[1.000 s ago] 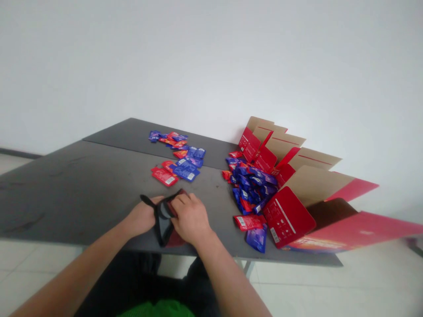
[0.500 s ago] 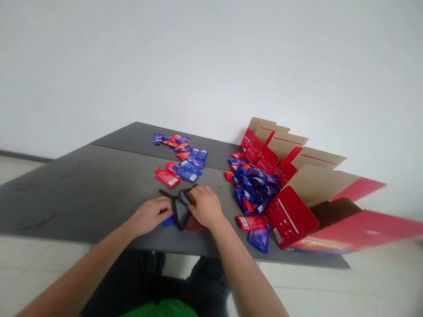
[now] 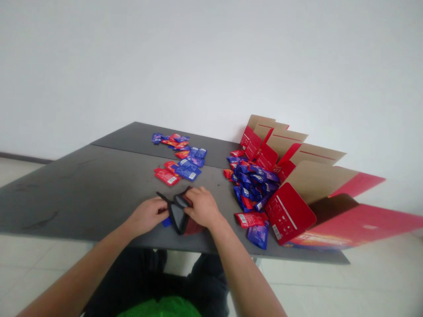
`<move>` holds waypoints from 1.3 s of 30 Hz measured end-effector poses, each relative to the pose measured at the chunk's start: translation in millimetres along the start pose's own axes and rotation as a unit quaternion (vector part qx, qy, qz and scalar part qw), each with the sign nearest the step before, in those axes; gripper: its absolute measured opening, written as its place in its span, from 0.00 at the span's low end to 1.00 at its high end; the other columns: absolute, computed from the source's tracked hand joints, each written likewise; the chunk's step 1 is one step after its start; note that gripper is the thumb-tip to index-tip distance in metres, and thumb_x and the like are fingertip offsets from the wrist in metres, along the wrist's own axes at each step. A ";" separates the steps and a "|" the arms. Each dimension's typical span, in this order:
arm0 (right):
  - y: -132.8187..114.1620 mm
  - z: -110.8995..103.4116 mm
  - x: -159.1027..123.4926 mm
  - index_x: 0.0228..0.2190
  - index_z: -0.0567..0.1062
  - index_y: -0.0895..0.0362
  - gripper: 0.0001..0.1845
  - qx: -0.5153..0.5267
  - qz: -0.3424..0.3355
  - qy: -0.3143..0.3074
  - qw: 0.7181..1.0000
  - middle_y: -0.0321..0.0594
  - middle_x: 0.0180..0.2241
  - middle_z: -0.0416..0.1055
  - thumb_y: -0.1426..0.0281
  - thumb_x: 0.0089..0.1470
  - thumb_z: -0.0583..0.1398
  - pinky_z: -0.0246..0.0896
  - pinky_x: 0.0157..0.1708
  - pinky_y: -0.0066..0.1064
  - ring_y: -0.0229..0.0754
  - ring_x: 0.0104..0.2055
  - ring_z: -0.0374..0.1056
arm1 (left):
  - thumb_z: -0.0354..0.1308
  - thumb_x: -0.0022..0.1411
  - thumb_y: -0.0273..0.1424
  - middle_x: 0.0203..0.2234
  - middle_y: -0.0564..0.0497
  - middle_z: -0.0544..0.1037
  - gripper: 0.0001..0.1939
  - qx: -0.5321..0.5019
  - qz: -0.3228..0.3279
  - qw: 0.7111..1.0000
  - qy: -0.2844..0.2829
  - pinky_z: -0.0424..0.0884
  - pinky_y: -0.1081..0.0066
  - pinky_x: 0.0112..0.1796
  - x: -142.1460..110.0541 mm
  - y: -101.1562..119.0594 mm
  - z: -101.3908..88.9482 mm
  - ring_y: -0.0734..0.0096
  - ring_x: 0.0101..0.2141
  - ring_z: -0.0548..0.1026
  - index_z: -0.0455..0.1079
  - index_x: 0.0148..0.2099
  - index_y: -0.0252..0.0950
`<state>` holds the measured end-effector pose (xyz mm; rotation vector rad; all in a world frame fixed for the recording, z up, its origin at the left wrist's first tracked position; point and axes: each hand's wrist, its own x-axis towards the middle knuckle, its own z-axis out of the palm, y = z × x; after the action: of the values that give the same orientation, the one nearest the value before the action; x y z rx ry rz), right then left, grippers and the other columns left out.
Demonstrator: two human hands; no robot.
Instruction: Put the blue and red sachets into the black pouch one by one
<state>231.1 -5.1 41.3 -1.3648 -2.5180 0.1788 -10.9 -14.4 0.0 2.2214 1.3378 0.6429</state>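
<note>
A small dark pouch (image 3: pixel 179 215) with black edges and a grey inside is spread between my hands near the table's front edge. A reddish-brown patch (image 3: pixel 193 226) shows at its right side. My left hand (image 3: pixel 148 214) pinches the pouch's left edge with thumb and fingers. From the right, my right hand (image 3: pixel 202 206) grips the other edge, its fingertips bent over the rim. Part of a blue thing (image 3: pixel 167 221) shows beneath, mostly hidden. Just beyond lie red packets (image 3: pixel 167 176) and a blue packet (image 3: pixel 187 170) on the grey table (image 3: pixel 109 193).
Several open red cardboard boxes (image 3: pixel 291 215) stand in a row on the right. A heap of blue and red packets (image 3: pixel 253 185) lies against them. A red packet (image 3: pixel 251 219) and a purple packet (image 3: pixel 258 235) lie nearer me. More packets (image 3: pixel 172 140) lie farther back.
The pouch's opening has spread wider, showing more of its grey inside. Both hands keep their hold, shifting only slightly. The packets and boxes stay put.
</note>
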 end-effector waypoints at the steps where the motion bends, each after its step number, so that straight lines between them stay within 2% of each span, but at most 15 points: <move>1: 0.1 2.3 -0.1 0.45 0.75 0.51 0.14 0.018 -0.032 -0.015 0.999 0.37 0.48 0.74 0.63 0.59 0.67 0.54 0.53 0.33 0.43 0.51 0.65 | 0.56 0.65 0.36 0.33 0.50 0.78 0.12 -0.003 -0.001 1.000 0.005 0.68 0.68 0.40 0.2 -0.7 0.4 0.63 0.36 0.76 0.72 0.30 0.39; 3: 4.0 7.3 -1.0 0.45 0.75 0.53 0.15 0.035 -0.025 -0.017 0.999 0.38 0.47 0.74 0.62 0.59 0.68 0.54 0.53 0.33 0.42 0.50 0.66 | 0.56 0.67 0.37 0.36 0.50 0.78 0.13 -0.005 0.008 1.000 0.007 0.68 0.68 0.42 0.3 -0.8 0.4 0.64 0.38 0.76 0.73 0.31 0.39; 6: 9.5 13.3 -5.0 0.42 0.75 0.54 0.11 0.012 0.071 0.001 0.997 0.39 0.45 0.74 0.63 0.61 0.66 0.56 0.49 0.33 0.43 0.48 0.67 | 0.55 0.70 0.42 0.34 0.51 0.78 0.18 0.003 0.020 1.000 0.001 0.67 0.69 0.41 -0.2 1.9 -0.5 0.66 0.35 0.75 0.72 0.30 0.38; 9: 3.4 17.7 -11.5 0.40 0.75 0.53 0.05 -0.010 0.151 0.017 0.988 0.40 0.44 0.75 0.66 0.62 0.63 0.59 0.45 0.33 0.45 0.46 0.68 | 0.55 0.71 0.43 0.33 0.51 0.77 0.19 0.002 0.027 1.000 0.008 0.67 0.70 0.40 -1.2 4.8 -0.4 0.67 0.34 0.75 0.73 0.31 0.38; 13: -10.7 21.5 -15.1 0.43 0.76 0.53 0.07 -0.033 0.244 0.039 0.968 0.45 0.45 0.75 0.67 0.65 0.59 0.61 0.42 0.35 0.49 0.47 0.70 | 0.54 0.72 0.42 0.34 0.51 0.77 0.19 0.003 0.040 0.999 0.003 0.67 0.70 0.41 -4.0 5.8 -1.5 0.68 0.35 0.75 0.73 0.31 0.38; 16: -8.5 17.0 -14.0 0.43 0.77 0.54 0.09 -0.038 0.303 0.051 0.951 0.47 0.45 0.75 0.67 0.65 0.58 0.61 0.41 0.35 0.50 0.48 0.71 | 0.54 0.71 0.40 0.38 0.49 0.78 0.17 -0.010 0.067 0.997 -0.031 0.68 0.71 0.42 -6.6 1.8 -8.9 0.67 0.38 0.75 0.74 0.32 0.38; 18: -0.9 10.2 -16.1 0.41 0.77 0.53 0.08 -0.016 0.290 0.036 0.956 0.44 0.44 0.75 0.65 0.63 0.60 0.60 0.40 0.34 0.48 0.46 0.71 | 0.55 0.70 0.39 0.42 0.49 0.79 0.15 -0.022 0.075 0.995 -0.066 0.69 0.70 0.43 -7.5 -3.3 -16.6 0.66 0.40 0.76 0.76 0.34 0.38; 19: 3.1 6.5 -18.7 0.41 0.77 0.53 0.08 0.001 0.261 0.020 0.965 0.42 0.44 0.75 0.63 0.61 0.62 0.60 0.39 0.33 0.46 0.45 0.72 | 0.56 0.70 0.39 0.43 0.49 0.79 0.14 -0.027 0.074 0.994 -0.080 0.69 0.70 0.45 -7.6 -6.1 -20.3 0.66 0.42 0.76 0.76 0.34 0.38; 21: 7.8 0.8 -25.9 0.40 0.77 0.51 0.13 0.030 0.181 -0.015 0.983 0.37 0.43 0.75 0.58 0.55 0.67 0.59 0.38 0.31 0.44 0.44 0.71 | 0.56 0.70 0.40 0.44 0.49 0.79 0.14 -0.035 0.057 0.994 -0.086 0.69 0.70 0.47 -7.4 -11.3 -25.4 0.65 0.44 0.77 0.77 0.35 0.39; 23: 4.5 -0.9 -32.7 0.40 0.76 0.51 0.21 0.027 0.137 -0.024 0.990 0.37 0.43 0.74 0.54 0.49 0.71 0.60 0.39 0.31 0.44 0.44 0.71 | 0.56 0.70 0.42 0.45 0.49 0.79 0.16 -0.036 0.036 0.996 -0.071 0.69 0.69 0.48 -7.7 -14.4 -26.0 0.64 0.44 0.77 0.76 0.34 0.39; 27: -25.3 7.8 -34.7 0.42 0.76 0.53 0.27 -0.021 0.188 0.009 0.982 0.43 0.45 0.74 0.50 0.47 0.72 0.63 0.42 0.36 0.50 0.47 0.70 | 0.57 0.70 0.43 0.41 0.50 0.79 0.19 -0.022 0.025 0.999 -0.019 0.69 0.69 0.47 -11.7 -13.6 -18.0 0.63 0.44 0.77 0.72 0.29 0.39; 30: -51.0 16.6 -30.4 0.43 0.76 0.54 0.25 -0.031 0.229 0.017 0.973 0.46 0.44 0.75 0.51 0.51 0.71 0.66 0.41 0.39 0.53 0.47 0.70 | 0.57 0.69 0.42 0.41 0.50 0.79 0.18 -0.024 0.027 0.999 0.016 0.69 0.69 0.45 -15.3 -10.8 -12.3 0.64 0.41 0.76 0.68 0.28 0.38; 33: -68.2 19.1 -29.3 0.42 0.77 0.55 0.23 -0.029 0.248 0.005 0.968 0.48 0.44 0.75 0.52 0.53 0.70 0.68 0.40 0.42 0.56 0.46 0.71 | 0.58 0.68 0.39 0.39 0.50 0.78 0.17 -0.015 0.035 0.999 0.019 0.68 0.69 0.43 -15.2 -9.8 -13.3 0.66 0.39 0.75 0.65 0.28 0.38; 36: -77.8 15.8 -30.9 0.43 0.78 0.55 0.21 -0.018 0.246 -0.006 0.969 0.50 0.44 0.75 0.54 0.55 0.69 0.69 0.40 0.44 0.57 0.46 0.72 | 0.57 0.68 0.38 0.38 0.50 0.77 0.15 0.020 0.058 0.997 -0.051 0.68 0.71 0.40 -10.0 -12.8 -27.6 0.67 0.37 0.75 0.66 0.29 0.38; 39: -82.9 12.2 -32.4 0.44 0.78 0.57 0.19 -0.006 0.253 -0.012 0.967 0.51 0.44 0.75 0.57 0.56 0.68 0.70 0.40 0.44 0.57 0.46 0.72 | 0.61 0.65 0.37 0.46 0.48 0.78 0.09 0.070 0.103 0.979 -0.163 0.70 0.72 0.43 -0.3 -20.3 -56.4 0.65 0.42 0.76 0.72 0.34 0.38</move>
<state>177.7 -77.3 43.4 -1.9948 -2.1374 0.2789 -58.9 2.2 31.8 2.4709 1.0244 0.2406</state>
